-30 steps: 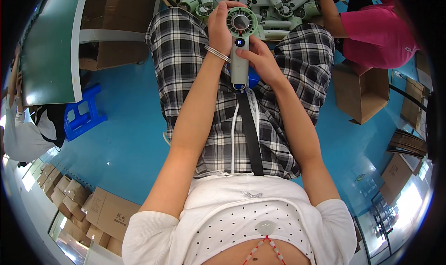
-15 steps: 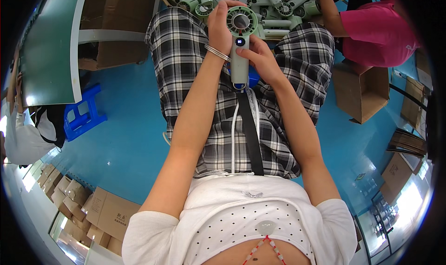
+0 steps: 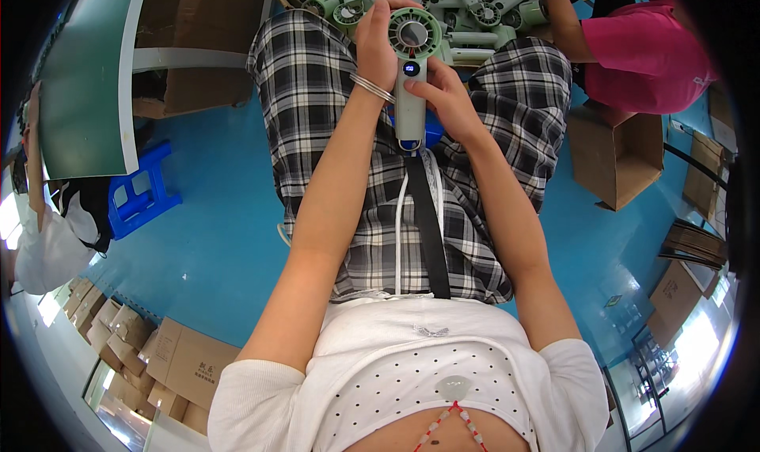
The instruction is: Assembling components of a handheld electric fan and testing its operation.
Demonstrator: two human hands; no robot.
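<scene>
over the lap (image 3: pixel 378 234), the half-curled left hand (image 3: pixel 377 47) cups the fan (image 3: pixel 413 36); the right hand (image 3: pixel 450 97) grips its handle (image 3: pixel 409 119).

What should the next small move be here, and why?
Probably a light press by the right hand's thumb: it lies on the fan's handle just below the lit display, while the left hand braces the round head.

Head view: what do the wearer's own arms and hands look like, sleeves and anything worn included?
The left hand is ungloved, with thin silvery bangles at the wrist. The right hand is also ungloved, with no jewellery visible. The sleeves are white and short, ending above the elbows.
</scene>
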